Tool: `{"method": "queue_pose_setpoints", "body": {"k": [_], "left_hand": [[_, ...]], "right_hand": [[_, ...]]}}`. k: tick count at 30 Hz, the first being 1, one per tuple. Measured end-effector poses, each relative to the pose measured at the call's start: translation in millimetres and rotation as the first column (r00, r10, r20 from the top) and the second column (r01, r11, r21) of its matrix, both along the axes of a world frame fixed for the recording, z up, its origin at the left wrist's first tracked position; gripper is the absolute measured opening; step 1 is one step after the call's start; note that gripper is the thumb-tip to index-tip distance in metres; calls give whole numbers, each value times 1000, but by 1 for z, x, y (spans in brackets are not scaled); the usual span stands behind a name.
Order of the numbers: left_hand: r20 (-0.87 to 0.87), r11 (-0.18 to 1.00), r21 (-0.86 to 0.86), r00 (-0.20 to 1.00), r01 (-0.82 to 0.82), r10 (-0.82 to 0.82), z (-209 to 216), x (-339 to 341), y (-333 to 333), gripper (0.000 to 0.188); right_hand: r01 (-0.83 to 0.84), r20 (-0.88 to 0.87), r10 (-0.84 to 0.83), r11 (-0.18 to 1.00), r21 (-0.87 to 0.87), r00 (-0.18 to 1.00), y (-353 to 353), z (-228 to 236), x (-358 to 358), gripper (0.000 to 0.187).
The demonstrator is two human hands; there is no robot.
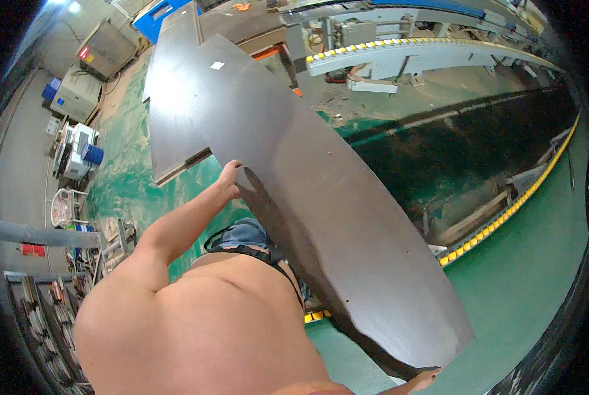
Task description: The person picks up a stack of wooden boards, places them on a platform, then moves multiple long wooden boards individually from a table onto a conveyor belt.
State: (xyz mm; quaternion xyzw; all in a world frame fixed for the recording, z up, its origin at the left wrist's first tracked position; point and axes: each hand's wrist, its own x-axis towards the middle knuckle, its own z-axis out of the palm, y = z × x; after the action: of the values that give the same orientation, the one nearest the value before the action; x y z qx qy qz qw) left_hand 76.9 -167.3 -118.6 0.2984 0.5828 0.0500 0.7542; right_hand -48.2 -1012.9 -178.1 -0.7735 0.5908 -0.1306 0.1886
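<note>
A long, dark grey-brown board (334, 191) with a smooth, shiny face stretches diagonally in front of me, from the far left to the near right. My left hand (230, 179) grips its near long edge around the middle, thumb on top and the other fingers mostly hidden. At the near right corner, my right hand (425, 380) holds the end edge; only part of it shows at the picture's lower border. The board's far end lies over a similar board or stack (176, 141), and a small white label (217, 65) sits there.
To the right, a machine's pale beam (433, 56) carries a row of yellow rollers, and a second curved yellow roller edge (499, 220) runs beneath the board's right side. Cabinets (77, 92), a blue bucket (92, 154) and a chair (64, 207) stand along the left wall.
</note>
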Motion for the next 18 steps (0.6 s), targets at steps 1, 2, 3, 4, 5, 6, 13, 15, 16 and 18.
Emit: {"method": "queue_pose_setpoints", "body": {"k": [1, 2, 3, 4, 5, 6, 13, 15, 16, 18], "left_hand": [[3, 1000, 4, 1000, 9, -9, 0, 2, -6, 27], [36, 1000, -7, 999, 25, -24, -1, 5, -11, 27], [68, 999, -19, 997, 41, -39, -1, 8, -15, 28], [100, 998, -34, 994, 53, -49, -1, 10, -17, 28], [101, 998, -33, 994, 55, -52, 0, 14, -18, 28], [90, 997, -17, 994, 71, -69, 2, 26, -24, 28], [133, 957, 45, 948, 285, -289, 1, 107, -47, 30], [182, 933, 121, 916, 340, -357, -11, 126, -46, 33], [196, 935, 114, 915, 336, -352, -8, 134, -53, 33], [210, 886, 162, 862, 435, -462, 4, 150, -71, 34]], "right_hand": [[21, -24, -22, 999, -42, 999, 0, -6, -9, 56], [46, -46, -49, 997, -70, 998, -2, -9, -17, 56], [61, -72, -67, 995, -76, 995, -3, -12, -26, 56], [93, -105, -109, 985, -149, 989, 0, -13, -26, 55], [101, -126, -124, 979, -176, 984, 6, -14, -29, 55], [119, -137, -147, 973, -198, 980, 10, -16, -31, 54], [180, -208, -240, 946, -271, 948, 46, -30, -41, 50], [186, -224, -250, 944, -272, 942, 57, -32, -32, 49], [187, -231, -254, 942, -278, 939, 62, -31, -28, 48], [191, -245, -267, 937, -293, 932, 72, -26, -21, 47]]}}
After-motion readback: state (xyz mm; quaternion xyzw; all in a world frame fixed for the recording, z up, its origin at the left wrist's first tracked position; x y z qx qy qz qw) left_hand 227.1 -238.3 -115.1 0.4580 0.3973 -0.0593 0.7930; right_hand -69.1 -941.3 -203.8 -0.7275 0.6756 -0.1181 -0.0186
